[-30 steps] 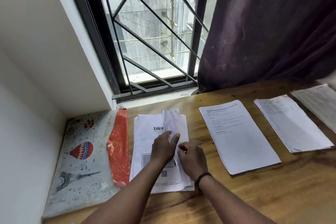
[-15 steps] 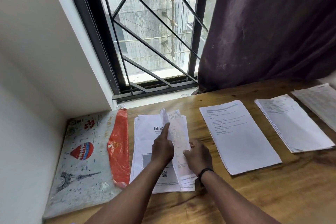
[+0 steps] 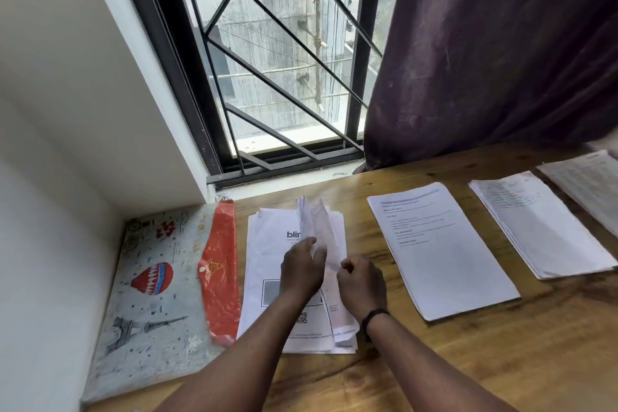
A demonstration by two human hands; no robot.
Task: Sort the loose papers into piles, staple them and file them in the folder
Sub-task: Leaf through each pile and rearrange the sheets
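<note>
Left of both hands lies a flat grey illustrated folder [image 3: 157,281] with an orange-red flap, flat on the wooden table [image 3: 501,351]. The left hand [image 3: 302,269] pinches a narrow white slip of paper [image 3: 317,227] that rises past its fingertips, above the white pile printed "blin" [image 3: 271,244] under both hands. The right hand [image 3: 363,284], fingers curled, touches the slip's right edge; whether it grips is unclear. Right of it lie a white printed stack [image 3: 441,251], then a second stack [image 3: 541,227], then a third [image 3: 588,184].

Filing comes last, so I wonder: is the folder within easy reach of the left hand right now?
Probably yes. The folder lies flat just left of the pile that the left hand works on, with nothing between them.
</note>
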